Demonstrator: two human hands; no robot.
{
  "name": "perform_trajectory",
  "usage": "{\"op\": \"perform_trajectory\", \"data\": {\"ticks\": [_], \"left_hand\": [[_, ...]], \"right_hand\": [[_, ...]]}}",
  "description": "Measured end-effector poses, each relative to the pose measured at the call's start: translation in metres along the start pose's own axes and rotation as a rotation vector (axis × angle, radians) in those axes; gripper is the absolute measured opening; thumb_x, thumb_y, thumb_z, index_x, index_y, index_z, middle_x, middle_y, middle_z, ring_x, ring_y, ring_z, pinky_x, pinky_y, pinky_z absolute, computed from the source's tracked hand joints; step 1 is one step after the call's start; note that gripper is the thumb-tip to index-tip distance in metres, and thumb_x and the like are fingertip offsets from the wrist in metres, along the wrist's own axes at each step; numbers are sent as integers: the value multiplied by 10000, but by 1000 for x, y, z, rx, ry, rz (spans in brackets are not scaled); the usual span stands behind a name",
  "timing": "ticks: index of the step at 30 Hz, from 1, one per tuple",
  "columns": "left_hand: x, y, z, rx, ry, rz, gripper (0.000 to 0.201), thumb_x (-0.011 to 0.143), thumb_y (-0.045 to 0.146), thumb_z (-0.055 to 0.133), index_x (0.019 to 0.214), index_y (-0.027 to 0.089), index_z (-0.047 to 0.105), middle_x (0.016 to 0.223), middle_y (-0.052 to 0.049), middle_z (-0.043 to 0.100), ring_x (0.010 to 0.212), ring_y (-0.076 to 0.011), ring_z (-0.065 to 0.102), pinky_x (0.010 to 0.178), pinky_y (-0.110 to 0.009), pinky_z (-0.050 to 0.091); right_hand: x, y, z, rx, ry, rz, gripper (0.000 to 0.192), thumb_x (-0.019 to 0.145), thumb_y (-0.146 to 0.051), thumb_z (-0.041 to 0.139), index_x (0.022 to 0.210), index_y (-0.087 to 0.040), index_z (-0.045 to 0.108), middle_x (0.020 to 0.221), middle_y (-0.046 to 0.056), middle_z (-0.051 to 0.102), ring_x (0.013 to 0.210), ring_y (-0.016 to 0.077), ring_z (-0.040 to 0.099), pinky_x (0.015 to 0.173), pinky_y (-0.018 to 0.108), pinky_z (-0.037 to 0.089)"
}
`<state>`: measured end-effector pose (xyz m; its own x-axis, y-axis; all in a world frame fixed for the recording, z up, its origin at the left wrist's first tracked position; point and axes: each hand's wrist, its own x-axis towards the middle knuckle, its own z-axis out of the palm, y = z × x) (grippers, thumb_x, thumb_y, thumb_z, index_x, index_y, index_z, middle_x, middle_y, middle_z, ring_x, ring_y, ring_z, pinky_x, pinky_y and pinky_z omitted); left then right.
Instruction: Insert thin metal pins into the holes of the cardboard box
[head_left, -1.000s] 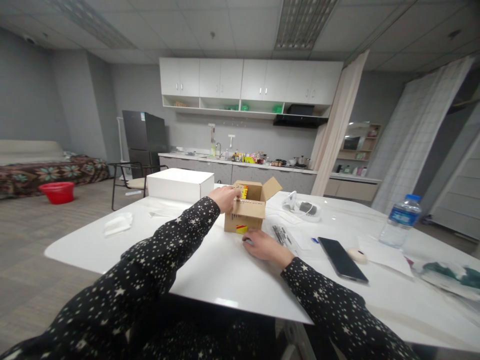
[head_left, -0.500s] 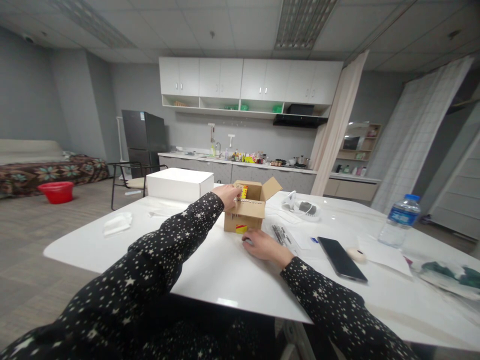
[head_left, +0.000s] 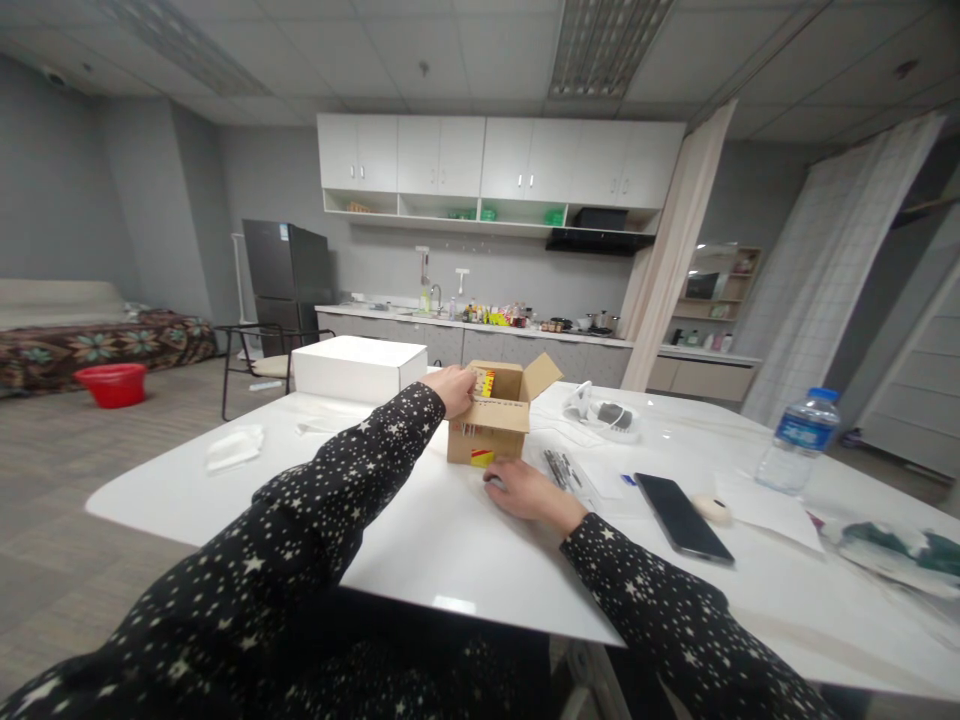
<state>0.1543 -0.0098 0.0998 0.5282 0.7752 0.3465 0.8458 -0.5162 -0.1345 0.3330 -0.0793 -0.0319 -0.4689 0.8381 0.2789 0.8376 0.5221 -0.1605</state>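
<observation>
A small open cardboard box (head_left: pixel 487 443) stands upright on the white table (head_left: pixel 442 550), its flaps folded out and yellow-and-red printing on it. My left hand (head_left: pixel 452 390) is closed at the box's upper left edge, with the fingertips partly hidden beside a yellow-and-red patch. Just in front of the box, my right hand (head_left: pixel 523 490) rests low on the tabletop with curled fingers. A small greyish thing shows at its fingertips, too little of it visible to name. What lies deep inside the box is hidden.
A white box (head_left: pixel 360 368) sits behind my left forearm. On the right are a clear pack of dark slim items (head_left: pixel 562 470), a phone (head_left: pixel 682 517), a water bottle (head_left: pixel 801 445) and a white corded device (head_left: pixel 607 412). Tissue (head_left: pixel 235 447) lies at left.
My left hand's fingers have shifted slightly at the box's left edge and show less over the opening. The right hand and the box stay practically where they were.
</observation>
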Motion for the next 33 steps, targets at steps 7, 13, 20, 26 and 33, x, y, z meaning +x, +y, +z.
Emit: {"op": "perform_trajectory", "data": {"ticks": [7,13,20,26,33], "left_hand": [[-1,0,-1,10,8,-54,252,784,191,507,962,166,683,1042,-121,687,945,-216,664,819,-287,522],[-9,5,-6,73,18,-113,312,832,227,454,1031,133,674,1041,-172,682,908,-271,681,747,-339,539],[-13,7,-10,54,-12,-124,306,826,229,480,1052,153,672,1078,-158,686,941,-250,670,776,-317,531],[-12,3,-9,37,-23,-110,310,867,206,419,1051,142,661,1083,-161,674,943,-251,671,770,-329,526],[-13,8,-8,43,-10,-93,324,894,196,383,1075,104,636,1093,-199,654,974,-291,666,781,-369,521]], "right_hand": [[1,3,2,-1,-12,0,230,897,-239,491,994,-155,682,1020,105,681,938,203,608,859,293,445],[2,4,1,3,-16,7,228,898,-241,493,993,-159,683,1019,102,680,943,204,607,862,292,444],[2,3,1,3,-1,-2,225,897,-236,494,987,-157,685,1016,102,682,944,207,609,869,297,449],[2,4,1,2,-6,7,226,897,-238,493,992,-164,684,1023,102,683,942,206,611,862,299,450],[2,4,0,-1,-13,-2,235,895,-238,485,984,-155,686,1010,108,685,921,208,614,841,298,454]]}}
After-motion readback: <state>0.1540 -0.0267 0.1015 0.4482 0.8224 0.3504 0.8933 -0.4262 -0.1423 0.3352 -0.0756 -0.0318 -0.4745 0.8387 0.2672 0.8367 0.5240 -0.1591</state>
